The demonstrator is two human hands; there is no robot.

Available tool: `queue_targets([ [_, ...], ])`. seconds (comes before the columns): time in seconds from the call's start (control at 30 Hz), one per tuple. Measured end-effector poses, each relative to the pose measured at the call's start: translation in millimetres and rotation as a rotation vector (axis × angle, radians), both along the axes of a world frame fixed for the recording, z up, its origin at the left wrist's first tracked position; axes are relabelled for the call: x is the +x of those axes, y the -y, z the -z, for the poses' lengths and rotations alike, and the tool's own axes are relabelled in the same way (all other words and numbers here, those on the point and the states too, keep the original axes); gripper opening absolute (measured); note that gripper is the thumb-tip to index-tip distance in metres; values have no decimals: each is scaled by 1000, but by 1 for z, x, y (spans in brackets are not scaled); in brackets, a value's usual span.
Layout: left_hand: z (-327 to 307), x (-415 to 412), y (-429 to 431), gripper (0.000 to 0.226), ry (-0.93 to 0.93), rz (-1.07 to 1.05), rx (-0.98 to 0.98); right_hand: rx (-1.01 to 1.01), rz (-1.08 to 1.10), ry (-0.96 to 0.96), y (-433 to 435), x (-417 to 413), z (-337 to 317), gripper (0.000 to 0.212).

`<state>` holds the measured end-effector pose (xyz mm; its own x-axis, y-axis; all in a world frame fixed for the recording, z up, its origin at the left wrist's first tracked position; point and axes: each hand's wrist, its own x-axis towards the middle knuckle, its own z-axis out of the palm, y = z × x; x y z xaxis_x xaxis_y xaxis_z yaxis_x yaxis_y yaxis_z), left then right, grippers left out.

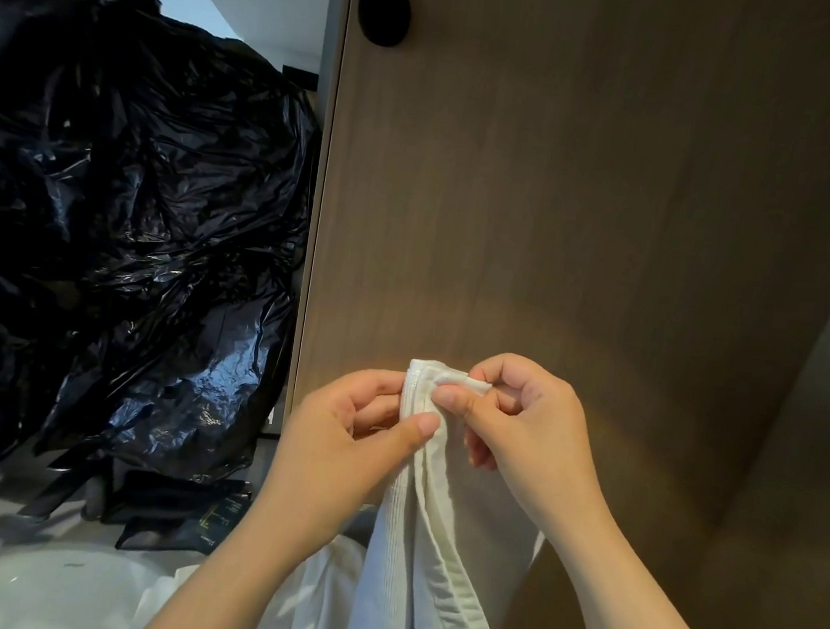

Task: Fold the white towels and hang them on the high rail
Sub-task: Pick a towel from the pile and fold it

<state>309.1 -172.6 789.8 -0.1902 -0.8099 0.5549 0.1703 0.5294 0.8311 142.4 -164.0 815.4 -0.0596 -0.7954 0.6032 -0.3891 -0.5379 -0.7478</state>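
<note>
Here, black plastic bag (127,175): 1 crumpled heap, far left.
Left hand (356,430): 1, thumb and fingers pinching the towel's top edge.
White towel (411,542): 1, gathered, hanging down between the 2 hands.
Right hand (520,415): 1, pinching the same corner.
Wooden panel (618,181): 1, behind.

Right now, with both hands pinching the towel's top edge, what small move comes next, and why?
Probably nudge the corner in the right hand left until it sits flush with the hem the left hand pinches. The towel hangs in layers below, and that corner pokes out sideways, so the fold looks not yet squared.
</note>
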Motion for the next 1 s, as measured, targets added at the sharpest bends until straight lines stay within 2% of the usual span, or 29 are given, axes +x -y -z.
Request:
queue_targets([
  [0.13, -2, -3, 5, 23, -50, -142, -9, 39, -46, 15, 2, 3, -4, 20],
  [0.2, -3, 0, 9, 23, -54, -195, -12, 80, -36, -60, 1, -1, -10, 16],
  [0.33, -6, 14, 22, 26, -39, -244, -29, 60, 235, -637, -1, -31, -27, 40],
  [0.37, -8, 17, 24, 26, -26, -244, -43, 28, 286, -748, -2, -36, -30, 43],
  [0.43, -10, 20, 28, 26, -7, -231, -63, -60, 304, -845, -2, -43, -32, 35],
  [0.5, -10, 21, 32, 26, 2, -235, -73, -134, 238, -838, 0, -47, -29, 25],
  [0.6, -13, 23, 42, 27, -6, -271, -72, -167, 75, -666, 0, -50, -23, 26],
  [0.67, -16, 24, 50, 26, -3, -287, -64, -160, 29, -634, -2, -50, -22, 25],
  [0.73, -21, 27, 57, 26, 3, -301, -61, -217, 75, -708, -2, -55, -25, 25],
  [0.87, -37, 33, 66, 25, 5, -273, -128, -341, 302, -910, 0, -71, -49, 33],
  [1.0, -69, 32, 71, 24, 25, -224, -211, -471, 482, -914, 6, -77, -79, 34],
])
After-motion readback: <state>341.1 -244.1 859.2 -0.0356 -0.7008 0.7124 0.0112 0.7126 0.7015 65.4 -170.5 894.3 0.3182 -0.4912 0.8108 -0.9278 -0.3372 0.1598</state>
